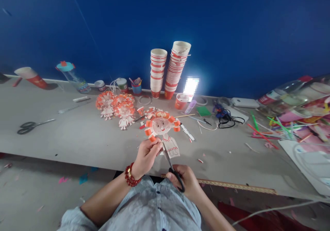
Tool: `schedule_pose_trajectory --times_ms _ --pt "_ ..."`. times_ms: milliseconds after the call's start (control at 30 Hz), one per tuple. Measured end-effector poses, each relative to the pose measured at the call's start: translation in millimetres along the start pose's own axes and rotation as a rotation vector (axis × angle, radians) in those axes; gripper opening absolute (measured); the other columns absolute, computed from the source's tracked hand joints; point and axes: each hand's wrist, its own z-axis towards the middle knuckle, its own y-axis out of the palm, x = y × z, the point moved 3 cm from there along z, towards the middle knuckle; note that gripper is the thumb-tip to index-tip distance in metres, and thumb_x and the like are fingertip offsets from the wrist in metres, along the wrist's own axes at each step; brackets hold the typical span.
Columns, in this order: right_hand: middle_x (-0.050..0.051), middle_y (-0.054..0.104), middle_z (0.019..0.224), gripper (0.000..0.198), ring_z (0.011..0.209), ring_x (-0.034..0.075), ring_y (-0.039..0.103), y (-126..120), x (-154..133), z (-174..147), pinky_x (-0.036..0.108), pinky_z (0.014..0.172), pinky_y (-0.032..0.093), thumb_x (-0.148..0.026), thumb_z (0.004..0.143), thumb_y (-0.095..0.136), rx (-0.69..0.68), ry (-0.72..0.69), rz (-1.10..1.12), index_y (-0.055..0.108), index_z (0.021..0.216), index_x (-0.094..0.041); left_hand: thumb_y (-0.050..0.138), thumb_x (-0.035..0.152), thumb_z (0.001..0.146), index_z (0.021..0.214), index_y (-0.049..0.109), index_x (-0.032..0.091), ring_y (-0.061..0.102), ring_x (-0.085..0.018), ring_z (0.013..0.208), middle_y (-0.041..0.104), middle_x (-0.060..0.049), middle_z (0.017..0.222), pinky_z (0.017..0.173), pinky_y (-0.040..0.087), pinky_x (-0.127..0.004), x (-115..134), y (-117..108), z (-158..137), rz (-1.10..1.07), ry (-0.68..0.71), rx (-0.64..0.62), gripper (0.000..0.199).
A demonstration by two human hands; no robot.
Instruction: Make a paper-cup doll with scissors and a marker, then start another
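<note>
My left hand pinches the edge of a paper doll with a drawn face and curled orange strips round its head. Its body is a pale piece of paper with a dress and legs drawn on it. My right hand is closed round the black handles of a pair of scissors. The blades point up at the doll's body, beside my left fingertips; whether they are apart is too small to tell. Several similar paper dolls lie cut out on the table, left of the one in my hand.
Two tall stacks of paper cups stand against the blue wall. Another pair of scissors lies at the left. A black cable, a green piece and a heap of straws and scraps are at the right.
</note>
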Motion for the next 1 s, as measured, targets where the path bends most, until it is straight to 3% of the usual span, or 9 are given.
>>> schedule_pose_trajectory --times_ms 233,500,1000 --pt "-0.006 0.029 0.048 0.062 0.048 0.008 0.024 -0.8 -7.6 -0.3 0.024 0.044 0.015 -0.076 0.077 0.052 0.012 0.014 0.011 0.037 0.054 -0.02 0.045 0.035 0.092 0.058 0.037 0.019 0.034 -0.01 0.052 0.036 0.004 0.054 0.052 0.027 -0.025 -2.4 -0.1 0.2 0.009 -0.005 0.011 0.038" --pt "-0.003 0.043 0.041 0.062 0.038 0.008 0.034 4.0 -11.1 -1.3 0.023 0.041 0.024 -0.077 0.077 0.051 -0.081 0.051 0.188 0.042 0.052 -0.02 0.044 0.032 0.092 0.058 0.036 0.019 0.033 -0.01 0.052 0.034 0.004 0.055 0.052 0.027 -0.026 -1.0 0.4 0.0 -0.015 -0.008 0.001 0.037" --pt "-0.004 0.042 0.038 0.064 0.035 0.007 0.033 2.3 -7.1 -2.5 0.022 0.038 0.021 -0.081 0.071 0.055 -0.096 0.101 0.215 0.042 0.054 -0.02 0.046 0.031 0.092 0.065 0.042 0.019 0.034 -0.01 0.055 0.036 0.004 0.06 0.054 0.028 -0.025 -5.9 -1.0 0.3 -0.089 0.008 0.014 0.029"
